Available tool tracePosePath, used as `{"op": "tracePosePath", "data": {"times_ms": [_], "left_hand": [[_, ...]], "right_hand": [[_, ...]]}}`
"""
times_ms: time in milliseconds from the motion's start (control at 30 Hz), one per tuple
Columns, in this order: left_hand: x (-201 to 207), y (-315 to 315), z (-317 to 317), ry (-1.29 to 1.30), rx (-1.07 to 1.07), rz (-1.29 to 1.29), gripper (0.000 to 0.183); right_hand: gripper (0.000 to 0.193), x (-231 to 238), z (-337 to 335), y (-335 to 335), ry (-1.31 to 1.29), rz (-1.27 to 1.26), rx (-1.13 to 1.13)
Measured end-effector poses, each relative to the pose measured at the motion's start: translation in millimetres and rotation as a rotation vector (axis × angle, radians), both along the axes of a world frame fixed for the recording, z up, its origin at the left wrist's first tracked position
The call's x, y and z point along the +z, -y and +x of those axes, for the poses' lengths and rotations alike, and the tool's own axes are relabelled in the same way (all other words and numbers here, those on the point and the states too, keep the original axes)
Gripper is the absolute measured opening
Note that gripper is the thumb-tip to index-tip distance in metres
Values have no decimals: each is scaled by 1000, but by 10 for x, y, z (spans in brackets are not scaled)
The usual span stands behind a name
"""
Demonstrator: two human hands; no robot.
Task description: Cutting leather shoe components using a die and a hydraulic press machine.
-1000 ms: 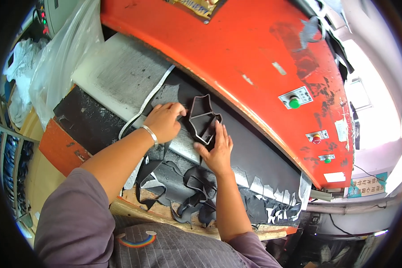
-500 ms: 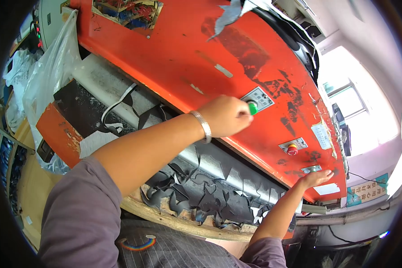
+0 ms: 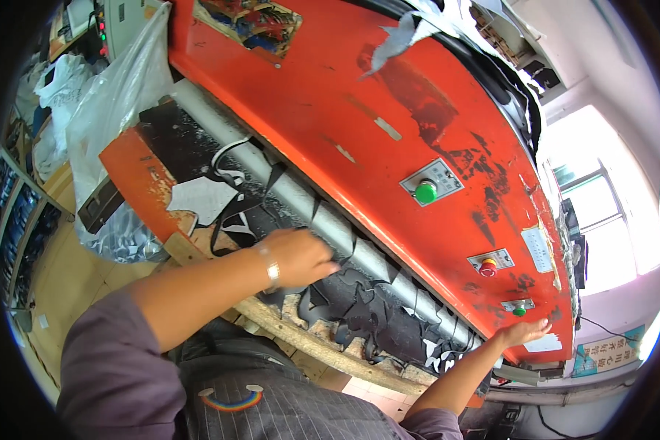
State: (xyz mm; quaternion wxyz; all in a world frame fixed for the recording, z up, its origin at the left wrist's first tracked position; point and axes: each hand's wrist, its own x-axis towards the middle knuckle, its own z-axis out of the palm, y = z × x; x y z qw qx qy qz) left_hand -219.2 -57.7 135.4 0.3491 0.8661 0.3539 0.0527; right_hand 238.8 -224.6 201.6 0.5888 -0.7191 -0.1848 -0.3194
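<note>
Left hand (image 3: 298,258), blurred: hangs with fingers curled, nothing discernible in the grip; cannot tell whether empty or closed on a scrap. Black scraps (image 3: 359,308): lie beneath and to the right of it, nearer to it than to its partner, long spread running upper left to lower right alongside the pale metal bar (image 3: 295,192). Right hand (image 3: 522,334): extends open, grasping nothing, just below the lower green button (image 3: 519,311) on the red machine (image 3: 308,110); cannot tell whether touching.

Jagged black scraps (image 3: 359,299) lie tangled along a wooden edge (image 3: 323,346), and a small round green button (image 3: 519,312) sits on a red machine (image 3: 330,110).
</note>
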Motion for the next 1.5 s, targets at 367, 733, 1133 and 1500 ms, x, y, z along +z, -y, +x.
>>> {"op": "tracePosePath", "data": {"times_ms": [367, 733, 1133, 1500], "left_hand": [[-764, 969, -931, 91, 210, 365, 23], [-519, 253, -1181, -97, 81, -285, 38], [-861, -814, -1907, -395, 628, -131, 31], [-817, -779, -572, 228, 136, 315, 83]], "right_hand": [[44, 85, -2230, -1061, 143, 47, 795], [60, -614, -2821, -1853, -76, -860, 1336], [72, -1212, -3306, -2869, 94, -1444, 985], [53, -1317, -3407, -1411, -901, -619, 1518]]}}
